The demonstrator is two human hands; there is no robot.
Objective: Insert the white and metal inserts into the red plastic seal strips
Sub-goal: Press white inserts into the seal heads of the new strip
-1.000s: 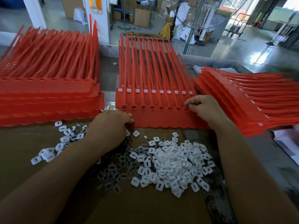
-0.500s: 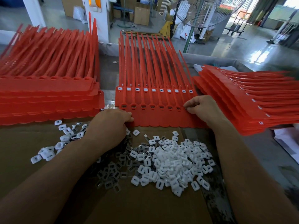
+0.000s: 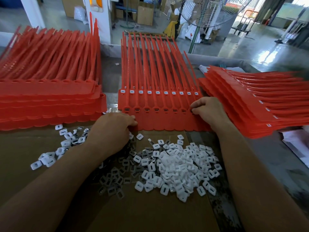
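1. Supply. In the lower centre of the frame, loose white inserts [image 3: 180, 169] and darker metal inserts [image 3: 115, 180] lie heaped on a cardboard sheet [image 3: 150, 215]. They sit just in front of the work, so that either hand can reach them easily.

2. Left hand [image 3: 113, 131]. It is at centre frame with curled fingers. The fingertips touch the near scalloped edge of the centre seal strip sheet [image 3: 167, 121], probably to steady it. Whether the palm holds anything cannot be determined.

3. Right hand [image 3: 209, 111]. It is at centre right with the fingers narrowed to a pinch on a small dark piece, judged to be a metal insert [image 3: 192, 111]. The pinch is at the rightmost socket of the top sheet. The other sockets in that row already show metal.

4. Orientation. The centre sheet lies flat, heads nearest the person. The long axis of each strip runs from near to far, tails pointing to the top of the frame. A row of fitted white pieces [image 3: 157, 92] shows just beyond the top sheet's heads.

5. Stacks. The left stack [image 3: 50, 104], at upper left, lies the same way. The tails of the right stack [image 3: 242, 106] point to the right edge.
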